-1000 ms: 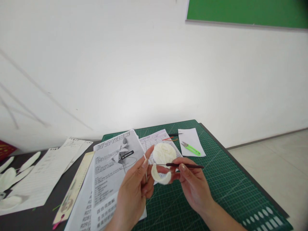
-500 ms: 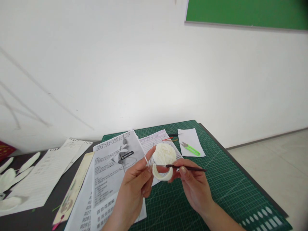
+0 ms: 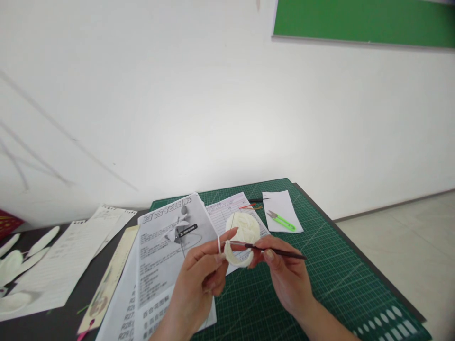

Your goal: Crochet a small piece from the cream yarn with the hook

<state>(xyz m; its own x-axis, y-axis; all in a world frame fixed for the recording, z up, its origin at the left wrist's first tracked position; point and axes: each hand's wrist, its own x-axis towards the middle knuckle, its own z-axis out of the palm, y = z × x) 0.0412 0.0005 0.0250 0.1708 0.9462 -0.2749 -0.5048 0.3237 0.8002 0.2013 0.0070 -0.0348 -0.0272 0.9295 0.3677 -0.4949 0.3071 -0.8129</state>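
Observation:
A crochet hook [image 3: 280, 252] with a dark handle is held by my right hand [image 3: 289, 279], its thin metal shaft pointing left. My left hand [image 3: 201, 274] pinches one end of a curved white crocheted strip [image 3: 236, 259], which hangs in an arc below the hook. White yarn runs over the left index finger. The hook's tip meets the strip near my left fingertips; the stitch itself is too small to make out. Behind both hands lies a ball of white yarn [image 3: 245, 226], partly covered by the fingers.
Printed pattern sheets [image 3: 156, 265] lie left on a green cutting mat [image 3: 320, 274]. Green-handled thread snips [image 3: 282, 221] rest on white paper [image 3: 284, 199] at back right. A ruler [image 3: 110, 274], handwritten sheets [image 3: 67, 265] and white petal-shaped pieces [image 3: 21, 260] are further left.
My left index finger has lowered and bent toward the hook, and the yarn over it has shifted. The right hand and hook have barely moved.

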